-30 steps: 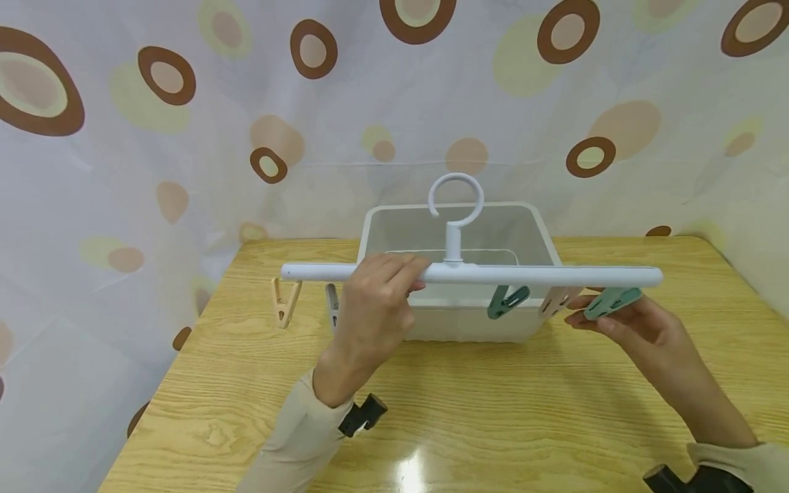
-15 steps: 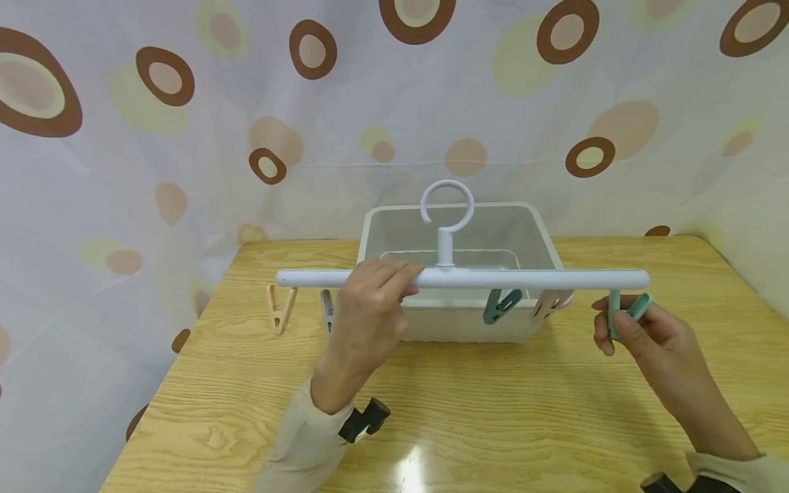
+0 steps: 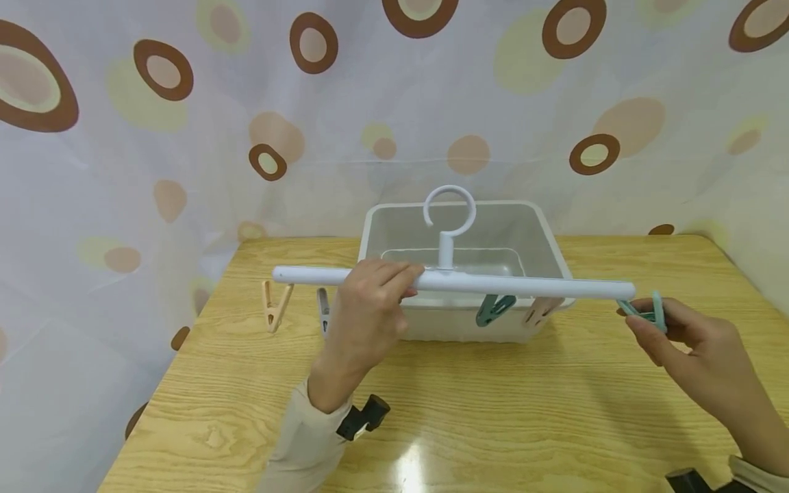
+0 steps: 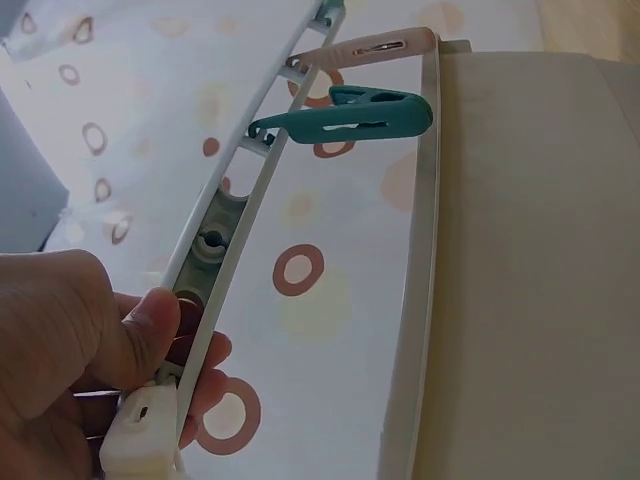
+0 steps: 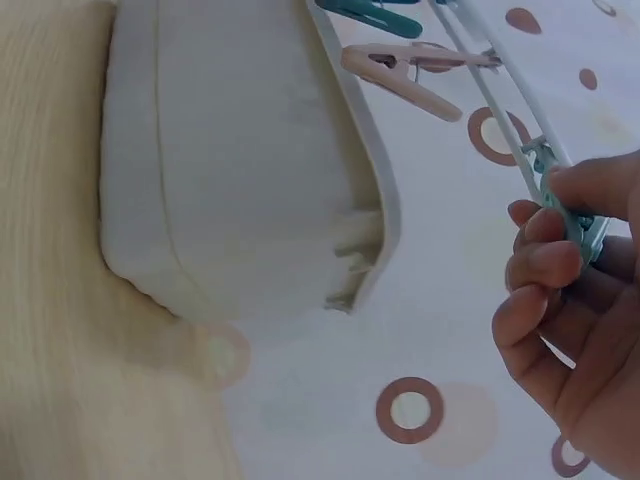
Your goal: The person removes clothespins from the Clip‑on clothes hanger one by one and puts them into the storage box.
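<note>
A white clip hanger (image 3: 524, 284) with a ring-shaped hook (image 3: 472, 209) is held level over the table. My left hand (image 3: 370, 315) grips its bar left of the hook. At the bar's right end, my right hand (image 3: 709, 349) pinches a light green clothespin (image 3: 659, 311), which meets the bar end in the right wrist view (image 5: 580, 225). From the bar hang a dark green clothespin (image 4: 355, 120), a pink clothespin (image 4: 375, 47), a yellow clothespin (image 3: 275, 308) and a grey clothespin (image 3: 323, 308), partly hidden by my left hand.
Behind the hanger a white plastic basket (image 3: 468, 325) stands on the wooden table (image 3: 481, 411). A patterned sheet (image 3: 382, 89) hangs at the back and sides. Wrist cameras (image 3: 364, 416) are strapped to both forearms.
The hanger's right end has tilted lower and the bar has shifted slightly left. My right hand has moved right and turned the light green clothespin, keeping its pinch. My left hand keeps its grip.
</note>
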A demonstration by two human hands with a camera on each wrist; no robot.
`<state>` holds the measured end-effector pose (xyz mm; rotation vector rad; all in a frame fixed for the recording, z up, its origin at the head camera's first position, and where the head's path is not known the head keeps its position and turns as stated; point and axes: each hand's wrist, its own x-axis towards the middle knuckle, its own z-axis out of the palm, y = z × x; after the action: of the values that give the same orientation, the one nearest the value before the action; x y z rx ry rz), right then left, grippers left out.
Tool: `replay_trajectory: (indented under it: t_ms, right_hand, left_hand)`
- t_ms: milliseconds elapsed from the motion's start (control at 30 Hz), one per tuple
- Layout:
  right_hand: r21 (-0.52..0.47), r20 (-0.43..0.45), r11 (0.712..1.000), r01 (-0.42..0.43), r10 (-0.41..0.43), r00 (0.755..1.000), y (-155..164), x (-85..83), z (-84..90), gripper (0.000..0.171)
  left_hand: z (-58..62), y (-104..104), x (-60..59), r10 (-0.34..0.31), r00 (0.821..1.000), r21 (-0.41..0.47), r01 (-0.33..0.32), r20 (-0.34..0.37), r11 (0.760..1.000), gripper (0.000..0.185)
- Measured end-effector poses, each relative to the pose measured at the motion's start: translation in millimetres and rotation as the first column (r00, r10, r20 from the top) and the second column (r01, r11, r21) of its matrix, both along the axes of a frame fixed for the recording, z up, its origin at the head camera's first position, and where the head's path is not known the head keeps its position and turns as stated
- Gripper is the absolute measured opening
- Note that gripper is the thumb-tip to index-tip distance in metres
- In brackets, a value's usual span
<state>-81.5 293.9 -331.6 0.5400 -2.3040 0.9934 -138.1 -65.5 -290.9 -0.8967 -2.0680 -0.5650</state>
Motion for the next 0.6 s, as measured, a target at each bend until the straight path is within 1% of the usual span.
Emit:
replay_trajectory:
  t_ms: [100, 167, 233, 267, 300, 333, 367, 400, 433, 467, 500, 533, 600]
  right_hand:
    - [0.069, -0.073, 0.996, 0.056, -0.051, 0.996, 3, -0.8, 4.7, 0.013]
    - [0.074, -0.126, 0.99, 0.12, -0.11, 0.986, 0, -0.7, 5.0, 0.013]
    - [0.059, -0.153, 0.988, 0.141, -0.131, 0.98, -3, -0.9, 4.3, 0.016]
    - [0.05, -0.15, 0.992, 0.117, -0.108, 0.983, -4, -0.8, 4.5, 0.016]
    - [0.032, -0.15, 0.997, 0.076, -0.07, 0.986, -4, -2.0, 3.4, 0.02]
    - [0.04, -0.142, 0.998, 0.044, -0.038, 0.989, -2, -3.0, 2.9, 0.019]
    - [0.058, -0.128, 0.998, 0.015, -0.007, 0.992, 0, -4.1, 3.5, 0.016]
    - [0.083, -0.119, 0.996, -0.011, 0.021, 0.993, 2, -5.3, 5.2, 0.019]
    - [0.111, -0.113, 0.994, -0.018, 0.03, 0.993, 4, -6.1, 7.5, 0.019]
    - [0.144, -0.122, 0.99, -0.011, 0.028, 0.992, 5, -6.8, 9.7, 0.026]
    - [0.191, -0.152, 0.981, 0.029, 0.001, 0.988, 4, -7.3, 11.1, 0.036]
    - [0.246, -0.185, 0.965, 0.087, -0.041, 0.982, 0, -6.2, 13.8, 0.04]
    - [0.292, -0.256, 0.94, 0.177, -0.101, 0.961, -8, -4.0, 17.5, 0.057]
  left_hand:
    - [-0.2, 0, -0.5, -0.002, 1.0, -0.004, 0.002, 0.004, 1.0, 0.024]
    - [-1.1, 0, -0.4, 0.0, 1.0, -0.003, 0.0, 0.002, 1.0, 0.025]
    - [-1.0, 0, -0.4, 0.01, 1.0, -0.005, -0.01, 0.002, 1.0, 0.028]
    - [-1.0, -1, -0.7, 0.012, 1.0, -0.005, -0.012, 0.002, 1.0, 0.029]
    - [-0.7, -2, -1.2, 0.013, 1.0, -0.007, -0.013, 0.008, 1.0, 0.032]
    - [-0.4, -2, -1.7, 0.012, 1.0, -0.01, -0.012, 0.015, 1.0, 0.032]
    - [-0.2, -3, -2.2, 0.011, 1.0, -0.016, -0.01, 0.023, 1.0, 0.033]
    - [-0.1, -4, -2.6, 0.012, 1.0, -0.024, -0.011, 0.028, 1.0, 0.033]
    - [-0.5, -4, -3.1, 0.01, 0.999, -0.029, -0.009, 0.033, 1.0, 0.034]
    - [-1.1, -4, -3.3, 0.013, 0.999, -0.035, -0.012, 0.035, 0.999, 0.033]
    - [-1.8, -3, -3.4, 0.013, 0.999, -0.045, -0.012, 0.036, 0.999, 0.035]
    - [-2.6, -2, -3.2, 0.016, 0.999, -0.055, -0.014, 0.032, 0.998, 0.037]
    - [-3.5, 0, -3.0, 0.023, 0.999, -0.061, -0.021, 0.028, 0.998, 0.041]
